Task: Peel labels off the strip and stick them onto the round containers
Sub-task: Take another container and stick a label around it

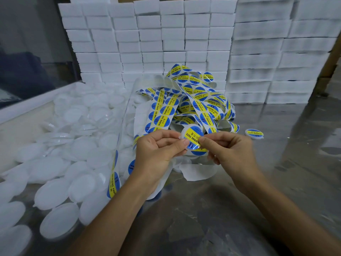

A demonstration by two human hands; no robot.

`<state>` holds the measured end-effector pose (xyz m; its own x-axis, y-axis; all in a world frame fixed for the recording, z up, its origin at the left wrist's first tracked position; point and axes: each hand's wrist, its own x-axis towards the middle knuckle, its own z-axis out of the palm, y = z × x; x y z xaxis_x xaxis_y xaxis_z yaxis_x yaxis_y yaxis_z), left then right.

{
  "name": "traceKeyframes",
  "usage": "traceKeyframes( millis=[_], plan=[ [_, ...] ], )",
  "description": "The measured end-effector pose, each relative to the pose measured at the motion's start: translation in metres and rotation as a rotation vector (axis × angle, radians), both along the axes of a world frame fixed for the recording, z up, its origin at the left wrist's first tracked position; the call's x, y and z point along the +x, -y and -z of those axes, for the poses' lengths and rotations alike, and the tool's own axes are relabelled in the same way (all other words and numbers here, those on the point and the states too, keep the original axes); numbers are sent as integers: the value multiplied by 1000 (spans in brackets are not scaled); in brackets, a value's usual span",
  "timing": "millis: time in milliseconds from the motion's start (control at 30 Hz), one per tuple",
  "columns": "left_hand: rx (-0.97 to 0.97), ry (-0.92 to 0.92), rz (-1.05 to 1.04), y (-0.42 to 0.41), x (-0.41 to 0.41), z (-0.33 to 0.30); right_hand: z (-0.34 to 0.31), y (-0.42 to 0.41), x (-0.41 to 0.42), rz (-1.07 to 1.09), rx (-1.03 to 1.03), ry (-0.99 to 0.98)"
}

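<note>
Above the table (239,209) we pinch one round container (193,143) between our left hand (156,150) and right hand (228,152), so the label (192,136) presses flat.

"SOLDERING PASTE" in black on yellow band of round blue label (193,143) on container in hands. Same words repeated on labels along tangled strip (184,102). Smaller characters beside unreadable.

bare forearms, no sleeves, short nails, left grip (158,150), right grip (228,152)
</note>
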<state>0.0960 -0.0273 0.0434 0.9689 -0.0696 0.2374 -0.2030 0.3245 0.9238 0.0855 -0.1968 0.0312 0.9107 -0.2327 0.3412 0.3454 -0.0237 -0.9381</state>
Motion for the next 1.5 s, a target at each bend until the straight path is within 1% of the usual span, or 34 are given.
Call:
traceKeyframes(
  millis=[133,267,467,533,667,733,867,1000,1133,1267,1333,1433,1500],
  plan=[
    [31,32,-8,1,1,1,-1,0,0,18,-10,2],
    [-12,30,11,1,1,0,0,0,0,64,-24,29],
    [-148,-30,107,1,0,-1,3,-12,-4,116,-198,165],
    [-120,-5,148,2,0,0,3,-14,-5,101,-214,172],
    [-41,62,226,6,-1,3,1,-17,-6,69,-162,126],
    [-7,88,272,8,-2,4,0,-16,-6,107,-164,121],
    [87,119,286,7,-1,6,1,-8,-3,162,-202,171],
    [69,91,270,6,0,6,1,-7,1,124,-128,170],
    [22,59,226,9,1,7,1,-10,1,106,-107,160],
    [-80,7,186,11,3,7,1,-16,-3,-17,-102,87],
    [-105,-6,204,10,3,7,0,-16,-4,-96,-34,55],
    [-103,-14,218,8,2,7,-3,-9,-2,-171,62,33],
    [-68,-7,217,6,3,7,-5,-3,-2,-146,38,66]
  ],
)
